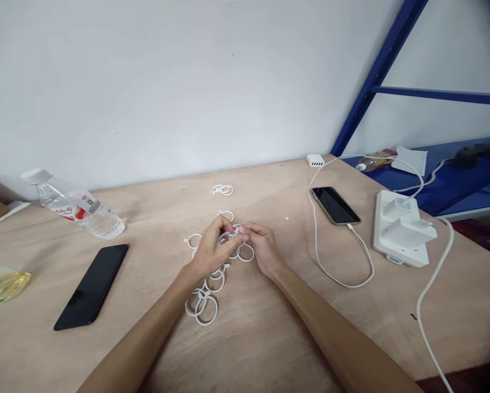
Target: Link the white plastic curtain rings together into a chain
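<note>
Over the middle of the wooden table, my left hand (213, 248) and my right hand (263, 246) meet with their fingertips close together. Both are closed on white plastic rings with small knobs, like curtain rings. One white ring (246, 252) hangs below the right fingertips; the exact grip is partly hidden by the fingers. Several linked or overlapping rings (207, 312) lie on the table below my left wrist. Another ring (195, 240) shows left of my left hand, and one (227, 215) just beyond it. Farther back rests a small ring cluster (222, 190).
On the left are a black phone (91, 286), a tilted water bottle (79, 207) and a bottle with yellow liquid (7, 286). To the right, a phone (337, 205) is plugged into a white cable (316, 240), near a power strip (404, 254) and white charger hub (315, 160).
</note>
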`<state>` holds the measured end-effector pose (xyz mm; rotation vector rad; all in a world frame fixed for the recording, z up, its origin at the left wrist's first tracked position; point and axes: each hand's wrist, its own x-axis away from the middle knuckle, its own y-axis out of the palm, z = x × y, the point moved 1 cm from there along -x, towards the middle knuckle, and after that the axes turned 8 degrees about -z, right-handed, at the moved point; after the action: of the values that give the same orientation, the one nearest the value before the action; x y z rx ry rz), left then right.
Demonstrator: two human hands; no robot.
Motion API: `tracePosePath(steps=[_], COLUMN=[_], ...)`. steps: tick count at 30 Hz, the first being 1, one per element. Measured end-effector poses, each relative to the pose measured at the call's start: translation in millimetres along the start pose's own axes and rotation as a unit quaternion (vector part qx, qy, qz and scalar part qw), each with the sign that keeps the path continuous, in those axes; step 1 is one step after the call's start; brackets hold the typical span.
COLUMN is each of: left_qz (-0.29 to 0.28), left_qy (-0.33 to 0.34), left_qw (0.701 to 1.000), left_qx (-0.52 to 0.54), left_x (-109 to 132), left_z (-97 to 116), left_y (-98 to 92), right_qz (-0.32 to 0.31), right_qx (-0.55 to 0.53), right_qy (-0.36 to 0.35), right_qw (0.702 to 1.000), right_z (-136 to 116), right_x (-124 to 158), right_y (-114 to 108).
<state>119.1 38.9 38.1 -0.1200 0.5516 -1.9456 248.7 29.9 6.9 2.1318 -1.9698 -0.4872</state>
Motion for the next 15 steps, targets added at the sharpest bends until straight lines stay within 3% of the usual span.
tracePosePath(steps=[4, 9, 12, 15], left_qz=[-0.015, 0.035, -0.013, -0.069], left_qy=[0.031, 0.026, 0.013, 0.002], left_qw=[0.998, 0.977, 0.966, 0.957], left_qx=[-0.053, -0.208, -0.258, -0.280], left_x=[-5.8, -20.8, -28.3, -31.0], left_z=[1.4, -21.4, -38.1, -44.5], left_y=[-14.0, -44.2, -47.2, -40.7], right_qz=[0.025, 0.023, 0.016, 0.042], right_qx=[0.027, 0.112, 0.169, 0.182], right_qy=[-0.018, -0.061, -0.103, -0.097], right_qw=[0.999, 0.992, 0.980, 0.978], right_z=[0.7, -0.3, -0.6, 1.0], right_x=[-0.2, 2.6, 4.0, 4.1], right_y=[0.9, 4.5, 5.4, 4.4])
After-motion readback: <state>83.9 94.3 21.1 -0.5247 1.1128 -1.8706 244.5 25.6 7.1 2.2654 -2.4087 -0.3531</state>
